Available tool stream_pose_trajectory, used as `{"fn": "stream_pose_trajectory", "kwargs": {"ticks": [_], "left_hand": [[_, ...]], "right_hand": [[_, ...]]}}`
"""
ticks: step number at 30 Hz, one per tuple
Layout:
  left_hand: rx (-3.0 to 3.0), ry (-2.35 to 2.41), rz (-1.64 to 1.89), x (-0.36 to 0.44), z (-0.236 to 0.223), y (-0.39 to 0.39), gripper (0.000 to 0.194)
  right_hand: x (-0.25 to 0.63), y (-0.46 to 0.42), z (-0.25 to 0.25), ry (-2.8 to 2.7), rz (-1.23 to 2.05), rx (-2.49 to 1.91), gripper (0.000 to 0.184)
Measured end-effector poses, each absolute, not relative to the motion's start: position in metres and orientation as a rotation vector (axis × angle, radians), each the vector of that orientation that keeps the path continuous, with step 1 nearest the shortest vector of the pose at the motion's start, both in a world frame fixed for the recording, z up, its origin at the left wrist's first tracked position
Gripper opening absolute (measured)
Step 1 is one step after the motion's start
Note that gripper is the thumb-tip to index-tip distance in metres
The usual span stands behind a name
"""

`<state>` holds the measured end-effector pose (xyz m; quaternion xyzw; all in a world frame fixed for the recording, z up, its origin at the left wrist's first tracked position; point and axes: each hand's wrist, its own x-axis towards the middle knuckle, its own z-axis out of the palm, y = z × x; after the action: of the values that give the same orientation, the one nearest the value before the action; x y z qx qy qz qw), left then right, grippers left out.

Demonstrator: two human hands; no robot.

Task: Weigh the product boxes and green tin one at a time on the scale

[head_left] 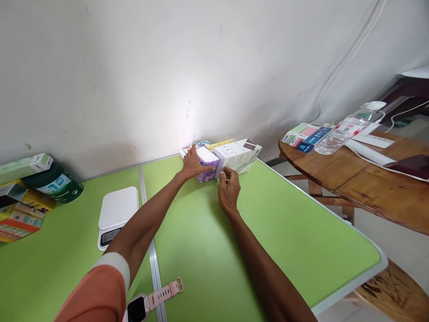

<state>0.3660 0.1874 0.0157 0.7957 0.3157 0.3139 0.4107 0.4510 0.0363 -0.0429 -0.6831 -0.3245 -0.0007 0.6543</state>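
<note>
At the table's far edge, my left hand [193,164] grips a purple-and-white soft pack [207,156], fingers over its left side and thumb across its front. Against the pack's right side lies a long white box [238,154]. My right hand [229,188] is at the near left corner of this box, its fingers curled in and thumb close to the index finger. Whether something small is pinched there is hidden. Behind them, a yellow-topped box [221,144] and another small printed pack are partly covered.
A white kitchen scale [119,208] and a pink-strapped smartwatch [137,308] lie on the green table [268,250]. Boxes and a dark green tub [62,185] stand at left. Right, a wooden table [385,192] carries a plastic bottle [348,129], small boxes and cables.
</note>
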Motion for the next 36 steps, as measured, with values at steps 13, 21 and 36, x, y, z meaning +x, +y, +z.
{"fn": "stream_pose_trajectory", "kwargs": {"ticks": [13, 21, 36], "left_hand": [[2.103, 0.929, 0.731, 0.253, 0.024, 0.111, 0.121], [1.974, 1.025, 1.025, 0.138, 0.064, 0.089, 0.129], [1.852, 1.193, 1.095, -0.013, 0.015, 0.112, 0.088]], "right_hand": [[0.369, -0.009, -0.077, -1.165, 0.276, -1.483, 0.082], [0.285, 0.028, -0.022, -1.226, 0.394, -1.461, 0.065], [0.217, 0.102, -0.020, -1.497, 0.906, -1.345, 0.098]]}}
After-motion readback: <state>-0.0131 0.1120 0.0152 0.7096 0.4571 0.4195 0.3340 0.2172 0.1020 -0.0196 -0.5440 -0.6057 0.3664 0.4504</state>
